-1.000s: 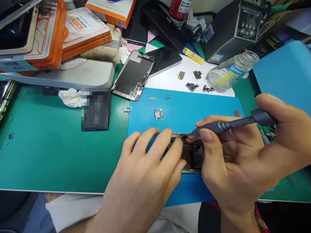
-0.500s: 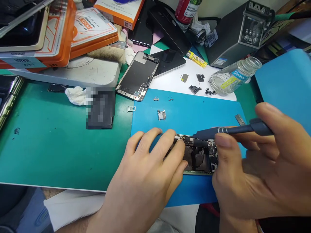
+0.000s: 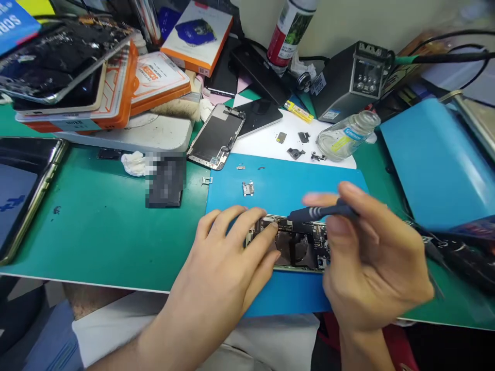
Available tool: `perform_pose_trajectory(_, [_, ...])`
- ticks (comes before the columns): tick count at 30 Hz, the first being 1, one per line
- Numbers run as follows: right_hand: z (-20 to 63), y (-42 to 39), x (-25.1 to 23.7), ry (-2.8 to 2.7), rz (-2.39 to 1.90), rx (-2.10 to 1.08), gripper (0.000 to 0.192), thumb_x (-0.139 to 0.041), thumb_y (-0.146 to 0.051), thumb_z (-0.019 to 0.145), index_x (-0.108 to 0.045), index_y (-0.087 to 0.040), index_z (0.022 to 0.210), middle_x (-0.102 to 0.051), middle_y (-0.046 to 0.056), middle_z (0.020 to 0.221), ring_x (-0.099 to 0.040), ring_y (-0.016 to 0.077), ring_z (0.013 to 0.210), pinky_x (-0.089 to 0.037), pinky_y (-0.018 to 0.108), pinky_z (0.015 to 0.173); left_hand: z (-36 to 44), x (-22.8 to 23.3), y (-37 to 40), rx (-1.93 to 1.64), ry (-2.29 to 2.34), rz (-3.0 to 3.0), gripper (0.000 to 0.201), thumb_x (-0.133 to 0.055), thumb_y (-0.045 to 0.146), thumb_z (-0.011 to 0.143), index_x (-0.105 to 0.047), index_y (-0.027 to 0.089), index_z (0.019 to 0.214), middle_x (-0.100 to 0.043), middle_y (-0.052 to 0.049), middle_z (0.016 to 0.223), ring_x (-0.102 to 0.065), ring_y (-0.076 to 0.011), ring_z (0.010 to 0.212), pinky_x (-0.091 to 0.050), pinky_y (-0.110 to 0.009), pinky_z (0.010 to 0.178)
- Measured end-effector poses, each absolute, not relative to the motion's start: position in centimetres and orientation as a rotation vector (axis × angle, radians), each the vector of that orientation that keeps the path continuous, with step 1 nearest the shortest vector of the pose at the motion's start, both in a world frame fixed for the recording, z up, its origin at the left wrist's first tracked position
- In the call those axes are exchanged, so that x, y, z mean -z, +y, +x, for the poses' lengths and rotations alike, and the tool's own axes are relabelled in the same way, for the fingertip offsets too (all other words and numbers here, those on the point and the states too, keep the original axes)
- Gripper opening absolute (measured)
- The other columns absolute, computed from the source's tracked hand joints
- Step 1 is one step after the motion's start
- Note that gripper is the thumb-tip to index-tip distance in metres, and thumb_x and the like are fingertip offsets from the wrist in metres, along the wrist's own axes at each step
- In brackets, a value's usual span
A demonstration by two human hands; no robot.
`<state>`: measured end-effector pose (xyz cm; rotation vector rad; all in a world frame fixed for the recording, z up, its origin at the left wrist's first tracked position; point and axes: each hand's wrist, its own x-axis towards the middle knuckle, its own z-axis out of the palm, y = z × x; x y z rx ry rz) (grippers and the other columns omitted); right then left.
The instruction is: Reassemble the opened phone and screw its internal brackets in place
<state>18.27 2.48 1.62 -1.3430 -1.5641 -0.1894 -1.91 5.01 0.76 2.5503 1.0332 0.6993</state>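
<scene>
My left hand (image 3: 228,257) lies over the left end of an opened phone (image 3: 296,250), its fingers bent across the frame and holding it on the blue mat (image 3: 309,180). Boards and flex parts show inside the phone. My right hand (image 3: 375,257) grips a dark screwdriver (image 3: 303,214) between thumb and fingers, held at a low slant. The tool's tip is at the phone's far edge, close to my left fingertips; whether it touches a screw I cannot tell. A small metal card reader part (image 3: 248,188) lies on the mat beyond my left hand.
A detached phone screen (image 3: 216,136), a black battery (image 3: 166,180) and a SIM tray (image 3: 207,181) lie beyond. Small parts (image 3: 296,153) sit on white paper beside a glass jar (image 3: 348,136). Boxes (image 3: 158,82) are stacked at left; a grey device (image 3: 348,82) stands at back right.
The camera view has shifted, so the bench appears lower at the back and more shows at right. My right hand has turned around the screwdriver. My left hand stays on the phone.
</scene>
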Motion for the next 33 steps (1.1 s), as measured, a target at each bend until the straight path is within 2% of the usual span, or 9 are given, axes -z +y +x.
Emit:
perform_pose_trajectory(4, [18.2,2.4,-2.2,-1.624,-1.315,0.147,0.064,-0.074,0.000,0.095,-0.068,-0.030,0.151,-0.077,0.004,0.125,-0.073,0.0176,0.103,-0.065,0.036,0.090,-3.6,-3.5,5.9,-0.832,0.981,2.446,0.028,-0.054,0.027,0.116,-0.071,0.024,0.138,-0.072,-0.003,0.144,-0.056,-0.0219,0.141,-0.044,-0.036,0.116])
perform_pose_trajectory(8, [18.3,2.1,-2.7,-1.647,-1.283,0.116,0.064,-0.073,0.002,0.094,-0.068,-0.028,0.150,-0.078,0.005,0.122,-0.073,0.0175,0.105,-0.064,0.034,0.088,-3.8,-7.2,9.6,-1.065,1.278,2.486,0.020,-0.060,0.030,0.113,-0.077,0.029,0.123,-0.079,-0.001,0.114,-0.066,-0.0253,0.109,-0.051,-0.041,0.096])
perform_pose_trajectory(14, [17.9,2.1,-2.4,-1.672,-1.223,0.023,0.063,-0.072,-0.008,0.099,-0.061,-0.032,0.156,-0.078,0.006,0.124,-0.075,0.0207,0.109,-0.067,0.039,0.091,2.3,-7.5,15.4,-0.708,1.104,2.687,0.014,-0.066,0.024,0.108,-0.079,0.020,0.108,-0.079,-0.006,0.108,-0.068,-0.0274,0.106,-0.055,-0.042,0.091])
perform_pose_trajectory(17, [17.6,1.9,-2.0,-1.618,-1.212,-0.037,0.061,-0.074,-0.011,0.098,-0.063,-0.034,0.154,-0.078,0.005,0.128,-0.076,0.0198,0.110,-0.067,0.038,0.096,6.4,-6.2,16.5,-0.536,0.979,2.770,0.012,-0.068,0.024,0.107,-0.079,0.018,0.108,-0.078,-0.007,0.111,-0.069,-0.0263,0.112,-0.059,-0.041,0.095])
perform_pose_trajectory(19, [18.1,1.3,-2.0,-1.440,-1.208,-0.027,0.063,-0.073,-0.011,0.100,-0.059,-0.039,0.155,-0.076,0.003,0.127,-0.076,0.0166,0.108,-0.067,0.034,0.096,8.6,-5.5,16.8,-0.443,0.926,2.796,0.019,-0.073,0.031,0.106,-0.075,0.016,0.118,-0.076,-0.008,0.121,-0.072,-0.0254,0.117,-0.061,-0.048,0.103])
perform_pose_trajectory(23, [21.1,-0.9,-2.5,-0.952,-1.259,-0.065,0.061,-0.069,-0.022,0.106,-0.045,-0.034,0.161,-0.068,0.005,0.119,-0.073,0.0118,0.089,-0.062,0.022,0.066,11.2,-4.8,16.8,-0.369,0.857,2.719,0.039,-0.074,0.042,0.106,-0.069,0.018,0.137,-0.071,-0.011,0.140,-0.072,-0.0272,0.123,-0.063,-0.051,0.105])
perform_pose_trajectory(27, [24.1,-2.6,-2.4,-0.727,-1.279,-0.223,0.061,-0.080,-0.032,0.099,-0.049,-0.025,0.152,-0.069,0.003,0.110,-0.063,0.0083,0.065,-0.050,0.019,0.048,11.7,-4.9,16.4,-0.435,0.839,2.483,0.040,-0.074,0.042,0.106,-0.069,0.018,0.138,-0.070,-0.012,0.141,-0.071,-0.0275,0.123,-0.063,-0.051,0.105])
perform_pose_trajectory(30, [24.5,-2.6,-2.1,-0.623,-1.232,-0.357,0.068,-0.083,-0.037,0.095,-0.048,-0.026,0.152,-0.068,0.003,0.109,-0.063,0.0094,0.066,-0.052,0.022,0.049,10.8,-5.5,15.2,-0.558,0.859,2.193,0.034,-0.071,0.043,0.107,-0.070,0.017,0.128,-0.072,-0.009,0.127,-0.072,-0.0238,0.112,-0.064,-0.045,0.097])
perform_pose_trajectory(33, [23.5,-1.8,-2.0,-0.555,-1.161,-0.499,0.070,-0.083,-0.041,0.093,-0.047,-0.026,0.151,-0.069,0.003,0.111,-0.063,0.0102,0.069,-0.056,0.025,0.054,8.4,-6.0,13.0,-0.646,0.855,1.820,0.029,-0.047,0.043,0.116,-0.060,0.019,0.105,-0.066,-0.002,0.095,-0.062,-0.0138,0.079,-0.057,-0.030,0.075])
